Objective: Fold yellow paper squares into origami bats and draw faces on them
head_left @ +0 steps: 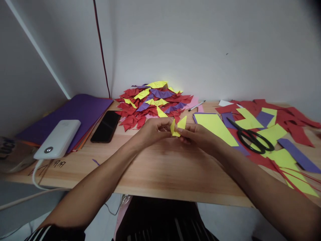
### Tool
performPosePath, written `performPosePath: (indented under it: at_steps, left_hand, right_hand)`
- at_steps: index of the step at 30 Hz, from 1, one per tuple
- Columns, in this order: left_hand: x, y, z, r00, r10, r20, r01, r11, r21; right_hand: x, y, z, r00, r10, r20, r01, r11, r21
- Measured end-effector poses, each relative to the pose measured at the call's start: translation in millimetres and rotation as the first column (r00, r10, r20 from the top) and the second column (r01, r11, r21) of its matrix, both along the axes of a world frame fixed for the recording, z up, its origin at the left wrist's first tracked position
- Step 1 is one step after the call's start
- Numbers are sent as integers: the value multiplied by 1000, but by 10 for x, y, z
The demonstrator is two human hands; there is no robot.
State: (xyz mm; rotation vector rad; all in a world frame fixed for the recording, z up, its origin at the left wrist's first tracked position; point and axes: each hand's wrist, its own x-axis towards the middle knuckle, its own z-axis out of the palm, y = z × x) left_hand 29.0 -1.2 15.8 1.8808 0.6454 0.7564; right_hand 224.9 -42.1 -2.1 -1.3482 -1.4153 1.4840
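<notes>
A: So, looking at the head view, where to start?

B: With a folded yellow paper [181, 123], seen raised over the middle of the wooden desk [163, 174], two pointed flaps turned upward.

A: And gripped how?

B: Pinched from one side by the left hand [157, 130], between thumb and fingers; grasped from the other by the right hand [197, 133], with thumb laid across the lower part.

A: Anything behind?

B: Towards the wall, a heap of folded paper shapes [154, 100] in red, yellow and purple, some bearing small dark marks. Near it, on the right, a pen [197, 105] beside pink paper.

A: To the left?

B: Lying flat, a black phone [106, 126]; farther out, a white power bank [61, 134] overlapping purple sheets [85, 108], with a white cable [35, 174] attached.

A: And to the right?

B: Just beside the right hand, a stack of yellow sheets [215, 127]. Beyond, black-handled scissors [253, 139] resting on red, yellow and purple scraps [298, 117].
</notes>
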Motion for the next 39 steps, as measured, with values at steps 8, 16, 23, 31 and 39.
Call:
performPosePath:
  at_steps: [8,16,23,31,39]
  left_hand:
    - [14,83,-118,992,-96,81,108,982,-157]
    - [33,76,-139,989,-115,95,123,989,-85]
    - [93,15,-185,988,32,151,31,918,-396]
    - [98,35,-254,971,171,164,-71,869,-489]
    - [153,-5,-260,947,249,202,-110,844,-525]
  right_hand:
    - [-33,-22,19,1000,-11,-23,11,1000,-21]
    - [-47,-26,16,1000,-2,-31,1,1000,-15]
    - [-42,-20,4,996,-65,-64,68,997,45]
    - [-46,-49,-10,996,-75,49,68,991,118]
    - [-59,-49,-58,986,-115,123,90,977,193]
